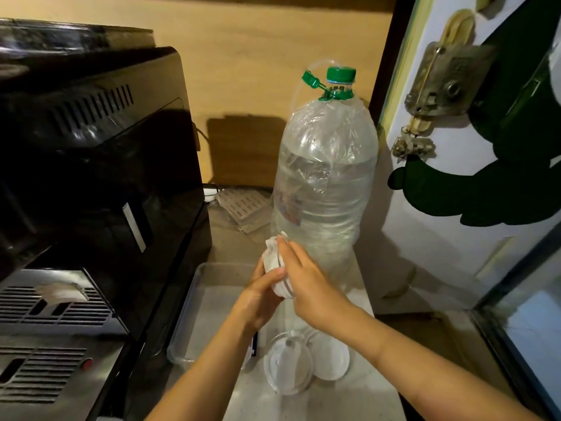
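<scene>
My left hand and my right hand meet over the counter. Between them is a round clear lid wrapped partly in a white cloth. The left hand presses the cloth against the lid from the left, thumb on top. The right hand grips the lid's rim from the right, fingers curled round its edge. Below my wrists, two more round lids lie on the counter, a clear one and a white one.
A big clear water bottle with a green cap stands just behind my hands. A clear plastic tray lies left of them, beside a black coffee machine with a metal drip grille. A white door is at the right.
</scene>
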{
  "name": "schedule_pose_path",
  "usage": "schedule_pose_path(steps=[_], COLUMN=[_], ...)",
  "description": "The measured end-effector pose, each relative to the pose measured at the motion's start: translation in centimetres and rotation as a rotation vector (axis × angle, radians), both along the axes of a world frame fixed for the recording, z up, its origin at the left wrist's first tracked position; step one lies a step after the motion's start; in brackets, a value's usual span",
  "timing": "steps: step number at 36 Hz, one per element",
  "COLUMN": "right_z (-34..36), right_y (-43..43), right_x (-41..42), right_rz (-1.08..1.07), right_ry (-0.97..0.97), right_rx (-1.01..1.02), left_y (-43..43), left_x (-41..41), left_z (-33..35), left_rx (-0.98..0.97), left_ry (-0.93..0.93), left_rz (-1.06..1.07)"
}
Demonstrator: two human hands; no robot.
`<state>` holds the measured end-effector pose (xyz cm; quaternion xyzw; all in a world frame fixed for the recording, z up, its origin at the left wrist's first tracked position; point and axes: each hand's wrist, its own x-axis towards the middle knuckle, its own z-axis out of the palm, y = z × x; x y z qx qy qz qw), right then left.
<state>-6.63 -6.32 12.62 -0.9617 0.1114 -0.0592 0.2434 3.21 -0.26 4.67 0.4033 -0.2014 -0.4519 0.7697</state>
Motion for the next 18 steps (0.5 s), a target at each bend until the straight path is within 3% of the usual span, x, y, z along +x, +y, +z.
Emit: schedule_pose_path(steps=[8, 18], right_z=[0.22, -0.22], right_y=[0.11, -0.18], right_x=[-0.05, 0.12], right_rz=[-0.009, 0.048], right_ry=[0.108, 0.156], right_rx=[0.208, 0.249], left_y=[0.64, 0.87], left_x=[0.19, 0.30], left_z=[-0.25, -0.50], left_rx=[0.006, -0.005], left_ry=[0.025, 0.020], left_rz=[0.011, 0.009])
